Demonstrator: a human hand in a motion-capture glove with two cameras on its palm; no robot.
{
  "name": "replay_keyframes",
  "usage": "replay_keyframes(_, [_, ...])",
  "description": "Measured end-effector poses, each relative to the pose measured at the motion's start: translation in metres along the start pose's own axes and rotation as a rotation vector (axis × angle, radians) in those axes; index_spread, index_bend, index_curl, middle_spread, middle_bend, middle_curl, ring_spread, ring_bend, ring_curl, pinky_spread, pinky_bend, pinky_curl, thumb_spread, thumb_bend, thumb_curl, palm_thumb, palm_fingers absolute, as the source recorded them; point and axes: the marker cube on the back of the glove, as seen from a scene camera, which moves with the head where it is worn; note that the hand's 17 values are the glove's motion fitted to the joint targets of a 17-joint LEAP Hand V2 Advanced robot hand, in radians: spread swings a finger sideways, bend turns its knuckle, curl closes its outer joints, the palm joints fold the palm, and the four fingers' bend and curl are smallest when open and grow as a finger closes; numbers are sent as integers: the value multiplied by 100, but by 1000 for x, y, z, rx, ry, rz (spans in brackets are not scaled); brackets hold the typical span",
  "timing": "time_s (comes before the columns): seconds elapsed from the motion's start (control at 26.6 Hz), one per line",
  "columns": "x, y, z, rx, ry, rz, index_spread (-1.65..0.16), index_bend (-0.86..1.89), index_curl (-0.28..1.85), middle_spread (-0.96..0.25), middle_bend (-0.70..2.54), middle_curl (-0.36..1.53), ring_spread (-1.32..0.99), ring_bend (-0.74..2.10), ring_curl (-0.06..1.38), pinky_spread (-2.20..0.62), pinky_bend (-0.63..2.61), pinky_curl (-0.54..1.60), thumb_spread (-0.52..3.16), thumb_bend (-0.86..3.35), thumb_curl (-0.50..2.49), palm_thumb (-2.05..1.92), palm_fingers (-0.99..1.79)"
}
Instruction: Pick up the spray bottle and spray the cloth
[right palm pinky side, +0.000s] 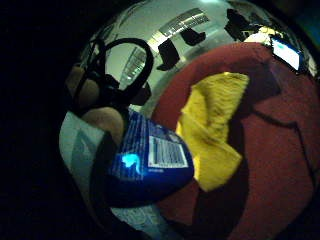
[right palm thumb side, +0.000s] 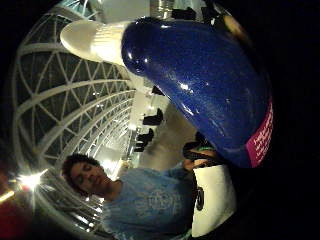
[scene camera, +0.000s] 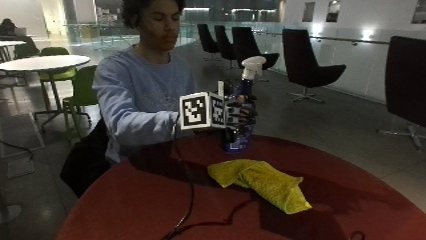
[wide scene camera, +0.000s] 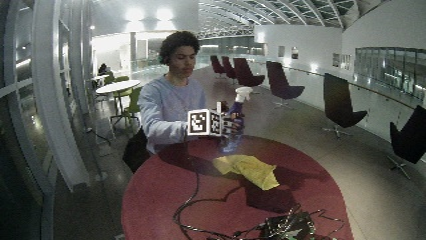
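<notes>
Fingers of the gloved right hand (scene camera: 241, 114) are curled around the blue spray bottle (scene camera: 239, 125), which stands upright with its white nozzle (scene camera: 253, 66) on top, above the red table (scene camera: 133, 210) near the edge on the person's side; whether its base touches the table I cannot tell. The yellow cloth (scene camera: 263, 181) lies crumpled near the middle of the table, apart from the bottle.
</notes>
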Motion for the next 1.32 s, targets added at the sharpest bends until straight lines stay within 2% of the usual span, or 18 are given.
replay_keyframes(0.3, [-1, -7, 105, 54, -98, -86, -32, 7, 15, -4, 26, 43, -4, 55, 37, 8, 47, 38, 78, -2, 71, 98, 91])
replay_keyframes(0.68, [6, -12, 172, -22, -76, -83, -33, 7, 15, -5, 26, 43, -5, 54, 37, 9, 45, 37, 80, -2, 70, 98, 88])
replay_keyframes(0.94, [14, -13, 192, -31, -64, -89, -33, 7, 15, -5, 27, 43, -4, 53, 36, 11, 44, 37, 83, -2, 70, 99, 84])
replay_keyframes(1.32, [14, -6, 187, -80, -41, -101, -35, 4, 13, -6, 26, 43, -5, 55, 37, 12, 47, 38, 89, -3, 65, 96, 76])
